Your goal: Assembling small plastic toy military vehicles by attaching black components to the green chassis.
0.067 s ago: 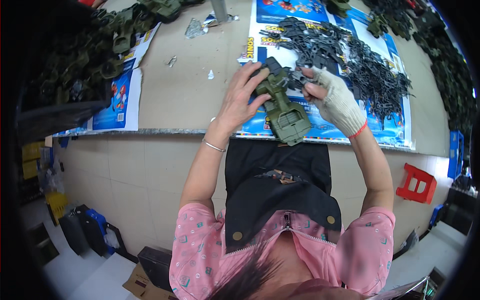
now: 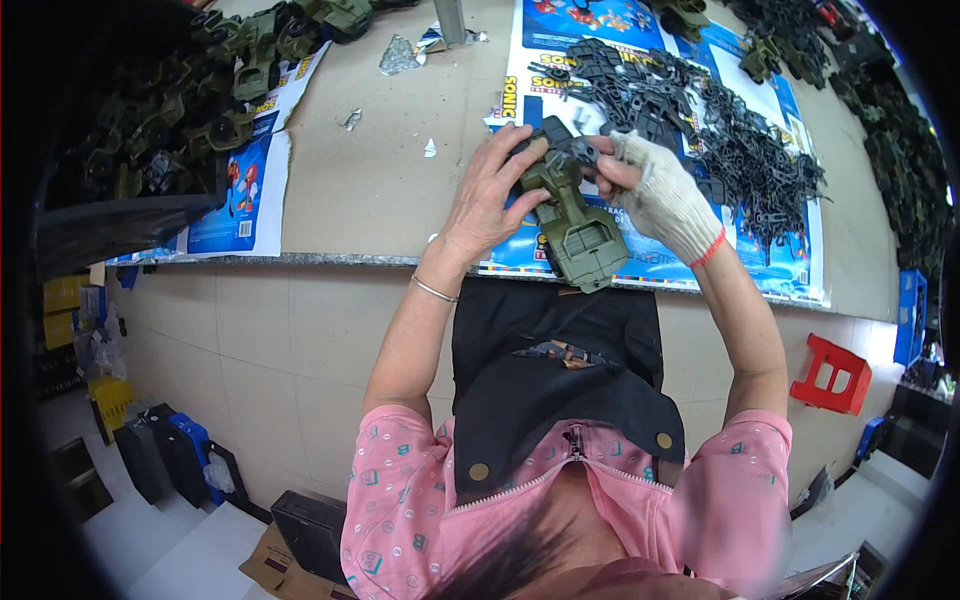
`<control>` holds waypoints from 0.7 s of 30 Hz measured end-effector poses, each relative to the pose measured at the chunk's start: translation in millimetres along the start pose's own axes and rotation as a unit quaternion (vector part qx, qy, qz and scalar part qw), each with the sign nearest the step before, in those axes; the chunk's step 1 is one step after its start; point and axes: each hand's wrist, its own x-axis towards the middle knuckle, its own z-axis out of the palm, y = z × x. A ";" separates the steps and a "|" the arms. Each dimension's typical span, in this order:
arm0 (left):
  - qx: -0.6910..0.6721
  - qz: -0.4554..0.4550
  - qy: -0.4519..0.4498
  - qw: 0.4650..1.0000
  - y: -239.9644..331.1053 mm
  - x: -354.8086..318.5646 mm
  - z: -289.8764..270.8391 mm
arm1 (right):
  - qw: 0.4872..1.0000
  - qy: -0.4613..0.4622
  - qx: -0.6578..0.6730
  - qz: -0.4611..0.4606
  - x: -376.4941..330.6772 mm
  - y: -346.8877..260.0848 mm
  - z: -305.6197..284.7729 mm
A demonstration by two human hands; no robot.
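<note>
A green toy truck [image 2: 580, 235] lies at a slant on the table's front edge, its rear end jutting a little past it. My bare left hand [image 2: 490, 195] is wrapped round the truck's far left side, thumb on top of the body. In a white fingerless glove, my right hand [image 2: 650, 185] pinches a small dark grey plastic part [image 2: 585, 152] against the truck's upper right side. The fingertips partly cover that part, so its full shape is hidden. Just beyond the right hand spreads a heap of dark grey plastic parts [image 2: 755, 155].
Printed blue and white sheets [image 2: 500, 262] cover parts of the table. Green toy vehicles [image 2: 255, 60] crowd the far left, some in a dark bin [image 2: 130, 225]. More line the right edge [image 2: 880, 150]. A metal post [image 2: 450, 22] rises at the back. A red stool [image 2: 833, 375] stands below, right.
My right hand has moved slightly left, bringing the small grey part in against the truck. The left hand keeps its hold.
</note>
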 end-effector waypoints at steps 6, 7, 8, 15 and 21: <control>0.001 0.000 0.019 1.000 -2.2 -3.9 -0.6 | 0.987 0.001 -0.162 0.004 21.0 3.4 12.5; -0.006 0.003 0.017 1.000 -2.6 -3.9 -2.2 | 0.982 0.001 -0.189 -0.027 17.4 3.9 14.9; -0.014 0.006 0.016 1.000 -3.2 -4.4 -2.5 | 0.981 0.000 -0.190 -0.025 12.4 3.5 18.0; -0.119 -0.033 0.022 0.992 -7.7 -12.0 4.4 | 0.763 0.005 -0.641 -0.081 47.4 -80.5 28.9; -0.172 -0.043 0.007 0.984 -29.9 -26.0 31.1 | 0.474 -0.185 -0.803 -0.311 52.3 -35.9 94.9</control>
